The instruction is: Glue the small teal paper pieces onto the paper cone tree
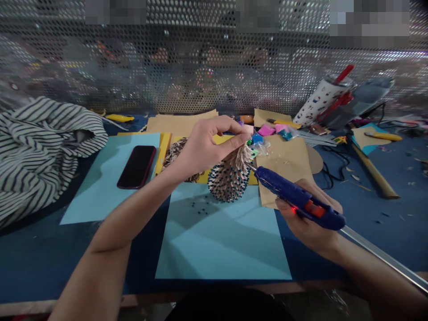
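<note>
Both hands work above the dark blue table [384, 214]. The left hand [207, 145] is closed in a pinch, and its fingertips hold the top of a rounded cone of small beige paper scales with dark tips [229, 180]. This cone is at the far edge of a light blue paper sheet [220, 240]; I cannot tell if it touches the sheet. The right hand [310, 225] is wrapped tightly around a blue glue gun with an orange trigger [297, 198], and the gun's nozzle touches the upper right side of the cone. A black phone [137, 166] lies to the left on a second blue sheet [96, 191], near a striped black and white cloth [43, 142].
</note>
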Demonstrator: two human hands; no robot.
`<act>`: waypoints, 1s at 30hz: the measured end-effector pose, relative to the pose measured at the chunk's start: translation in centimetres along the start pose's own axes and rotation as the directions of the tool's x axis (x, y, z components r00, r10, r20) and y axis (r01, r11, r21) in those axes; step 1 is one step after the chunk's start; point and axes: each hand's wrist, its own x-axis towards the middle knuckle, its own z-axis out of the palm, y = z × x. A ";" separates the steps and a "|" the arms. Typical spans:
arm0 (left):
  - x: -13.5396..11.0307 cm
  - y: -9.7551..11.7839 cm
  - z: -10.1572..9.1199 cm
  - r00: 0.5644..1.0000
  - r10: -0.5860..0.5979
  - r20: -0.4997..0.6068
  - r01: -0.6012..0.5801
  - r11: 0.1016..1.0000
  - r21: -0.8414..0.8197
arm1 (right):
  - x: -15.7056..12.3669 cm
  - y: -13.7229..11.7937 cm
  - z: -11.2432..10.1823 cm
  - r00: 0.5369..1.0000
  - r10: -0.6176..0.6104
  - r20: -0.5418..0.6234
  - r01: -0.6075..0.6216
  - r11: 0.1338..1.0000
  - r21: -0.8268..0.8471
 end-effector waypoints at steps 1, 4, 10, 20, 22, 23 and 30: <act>0.0 0.0 0.0 1.000 0.001 -0.001 -0.001 1.000 -0.004 | 0.0 0.0 0.0 1.000 -0.001 0.003 0.001 1.000 0.005; 0.0 0.0 0.0 1.000 0.005 0.001 -0.005 1.000 0.002 | 0.0 0.0 -0.1 1.000 -0.003 0.009 0.003 1.000 0.015; -0.1 -0.1 0.0 1.000 0.007 0.004 -0.007 1.000 0.022 | 0.1 -0.1 -0.1 1.000 -0.012 0.004 0.012 1.000 0.028; 0.0 0.0 0.1 1.000 -0.015 0.009 0.015 1.000 -0.004 | 0.1 -0.4 -0.4 1.000 -0.025 0.019 0.024 0.999 0.033; 0.0 0.0 0.1 1.000 -0.010 0.013 0.010 1.000 0.013 | 0.1 -0.4 -0.5 0.999 -0.024 0.022 0.023 0.999 0.025; 0.0 -0.1 0.1 1.000 -0.005 0.013 0.005 1.000 0.019 | 0.0 -0.4 -0.5 0.999 -0.023 0.027 0.022 1.000 0.016; 0.1 -0.4 -0.2 0.997 0.043 0.060 -0.043 0.999 0.003 | 0.1 -0.7 -1.1 0.999 -0.008 -0.047 0.007 1.000 -0.029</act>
